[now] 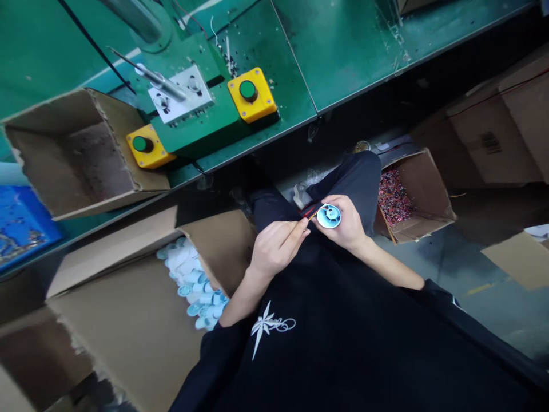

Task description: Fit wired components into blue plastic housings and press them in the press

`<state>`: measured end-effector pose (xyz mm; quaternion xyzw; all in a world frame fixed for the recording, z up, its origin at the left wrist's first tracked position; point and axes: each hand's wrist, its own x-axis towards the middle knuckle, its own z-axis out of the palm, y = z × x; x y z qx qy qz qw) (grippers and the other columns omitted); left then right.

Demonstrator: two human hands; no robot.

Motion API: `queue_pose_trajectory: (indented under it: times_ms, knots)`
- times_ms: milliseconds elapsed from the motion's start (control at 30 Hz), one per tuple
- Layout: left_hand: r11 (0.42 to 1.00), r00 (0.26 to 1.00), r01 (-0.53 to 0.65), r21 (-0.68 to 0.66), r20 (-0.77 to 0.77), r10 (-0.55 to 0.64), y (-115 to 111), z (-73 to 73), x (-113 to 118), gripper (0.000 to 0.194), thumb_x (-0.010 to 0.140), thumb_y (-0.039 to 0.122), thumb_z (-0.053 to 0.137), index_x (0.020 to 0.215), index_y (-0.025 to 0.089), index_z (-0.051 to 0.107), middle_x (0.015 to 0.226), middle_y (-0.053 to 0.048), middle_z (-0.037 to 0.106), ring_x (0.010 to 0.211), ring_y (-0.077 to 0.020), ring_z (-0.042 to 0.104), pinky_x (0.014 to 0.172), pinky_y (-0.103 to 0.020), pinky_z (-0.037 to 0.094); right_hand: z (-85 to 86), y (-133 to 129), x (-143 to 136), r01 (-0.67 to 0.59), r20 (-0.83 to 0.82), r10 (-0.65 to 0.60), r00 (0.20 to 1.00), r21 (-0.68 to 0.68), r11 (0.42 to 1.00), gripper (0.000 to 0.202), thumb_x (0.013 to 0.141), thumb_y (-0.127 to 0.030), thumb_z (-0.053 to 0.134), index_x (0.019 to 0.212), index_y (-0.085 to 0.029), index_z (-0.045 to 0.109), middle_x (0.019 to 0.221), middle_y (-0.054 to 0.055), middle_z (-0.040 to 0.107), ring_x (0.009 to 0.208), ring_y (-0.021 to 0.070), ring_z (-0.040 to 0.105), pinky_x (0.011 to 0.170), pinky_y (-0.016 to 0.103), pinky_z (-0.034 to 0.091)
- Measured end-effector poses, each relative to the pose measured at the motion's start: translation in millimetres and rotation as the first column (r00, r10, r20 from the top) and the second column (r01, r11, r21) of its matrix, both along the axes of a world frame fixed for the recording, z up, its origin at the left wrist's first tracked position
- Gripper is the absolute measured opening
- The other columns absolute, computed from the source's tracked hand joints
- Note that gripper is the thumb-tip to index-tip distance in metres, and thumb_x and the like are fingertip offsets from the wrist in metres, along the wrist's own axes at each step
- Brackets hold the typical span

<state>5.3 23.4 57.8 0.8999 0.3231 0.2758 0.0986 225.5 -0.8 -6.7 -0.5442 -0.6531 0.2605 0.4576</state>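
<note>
In my right hand [348,222] sits a light-blue round plastic housing [329,216], its open end facing up with fan-like vanes inside. The fingers wrap round its outer wall. Thin coloured wires [313,216] run from the housing toward my left hand [281,245], whose thumb and fingertips pinch them. Both hands are close together above my lap. Beside my left forearm, a large cardboard box [128,320] holds many similar light-blue and white plastic housings [199,292].
A green workbench [343,46] carries a press fixture with a metal block [180,94] and two yellow button boxes [252,95]. An open carton [86,149] and a blue tray [26,223] stand at its left. Right of my legs, another carton [422,200] contains small multicoloured pieces [394,197].
</note>
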Motion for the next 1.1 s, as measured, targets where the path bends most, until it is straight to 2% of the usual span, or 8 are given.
queue_pose_trajectory:
  times_ms: [133, 200, 400, 567, 733, 933, 1100]
  knots:
    - [1.0, 1.0, 0.004, -0.012, -0.008, -0.004, -0.3, -0.3, 1.9, 0.042, 0.101, 0.013, 0.068, 0.142, 0.016, 0.062, 0.099, -0.008, 0.08, 0.085, -0.0197, 0.077, 0.081, -0.033, 0.06, 1.2, 1.9, -1.0, 0.011, 0.086, -0.02, 0.996, 0.111, 0.994, 0.058, 0.09, -0.029, 0.074, 0.14, -0.025, 0.045, 0.122, 0.014, 0.066, 0.115, 0.0324, 0.066, 0.097, 0.054, 0.056]
    - [1.0, 1.0, 0.005, 0.0, -0.017, -0.005, -0.2, 0.3, 3.1, 0.039, 0.101, 0.013, 0.069, 0.139, 0.016, 0.064, 0.099, -0.008, 0.08, 0.085, -0.0194, 0.077, 0.08, -0.033, 0.06, 1.9, 1.8, -0.9, 0.015, 0.112, -0.028, 0.993, 0.117, 0.993, 0.059, 0.09, -0.03, 0.073, 0.142, -0.024, 0.047, 0.124, 0.015, 0.065, 0.115, 0.0335, 0.065, 0.097, 0.056, 0.055]
    - [1.0, 0.999, 0.011, -0.008, -0.034, -0.012, -0.6, 3.2, 5.0, 0.034, 0.102, 0.014, 0.068, 0.136, 0.016, 0.067, 0.099, -0.007, 0.08, 0.087, -0.0185, 0.076, 0.082, -0.032, 0.06, 0.3, 0.8, 1.1, 0.032, 0.113, -0.033, 0.993, 0.01, 0.999, 0.046, 0.09, -0.038, 0.077, 0.13, -0.024, 0.059, 0.122, 0.013, 0.067, 0.113, 0.0333, 0.064, 0.1, 0.057, 0.051]
    - [1.0, 1.0, 0.002, -0.023, -0.015, -0.003, -1.4, 0.0, 4.2, 0.033, 0.1, 0.011, 0.069, 0.132, 0.015, 0.069, 0.102, -0.008, 0.08, 0.09, -0.0188, 0.075, 0.081, -0.032, 0.058, -0.9, -0.1, -0.1, 0.076, 0.176, -0.09, 0.98, 0.082, 0.994, 0.042, 0.091, -0.044, 0.077, 0.124, -0.023, 0.062, 0.115, 0.011, 0.068, 0.106, 0.0306, 0.064, 0.096, 0.051, 0.049]
    - [1.0, 1.0, -0.016, -0.013, -0.012, 0.015, -1.5, -2.6, 2.6, 0.031, 0.098, 0.008, 0.071, 0.128, 0.014, 0.069, 0.104, -0.008, 0.08, 0.089, -0.0189, 0.074, 0.08, -0.032, 0.057, 1.7, -1.4, -2.5, 0.102, 0.215, -0.113, 0.97, 0.059, 0.993, 0.038, 0.094, -0.046, 0.073, 0.121, -0.022, 0.061, 0.114, 0.011, 0.067, 0.105, 0.0289, 0.064, 0.093, 0.046, 0.046]
    - [0.999, 0.999, -0.036, -0.015, -0.001, 0.036, -1.3, -3.8, 1.7, 0.031, 0.098, 0.008, 0.07, 0.128, 0.015, 0.07, 0.103, -0.009, 0.08, 0.089, -0.0192, 0.074, 0.079, -0.032, 0.058, 5.3, -0.1, -3.2, 0.102, 0.256, -0.123, 0.959, 0.093, 0.99, 0.035, 0.095, -0.045, 0.072, 0.118, -0.022, 0.06, 0.111, 0.01, 0.069, 0.103, 0.0276, 0.065, 0.088, 0.043, 0.044]
    - [0.999, 1.0, 0.008, -0.04, 0.031, -0.007, -0.2, -1.9, 5.2, 0.025, 0.097, 0.008, 0.071, 0.121, 0.015, 0.072, 0.101, -0.007, 0.08, 0.086, -0.0178, 0.074, 0.078, -0.031, 0.059, 3.7, -0.3, -3.0, 0.104, 0.262, -0.117, 0.958, 0.061, 0.993, 0.037, 0.094, -0.046, 0.071, 0.119, -0.021, 0.059, 0.111, 0.01, 0.069, 0.103, 0.0284, 0.065, 0.089, 0.043, 0.044]
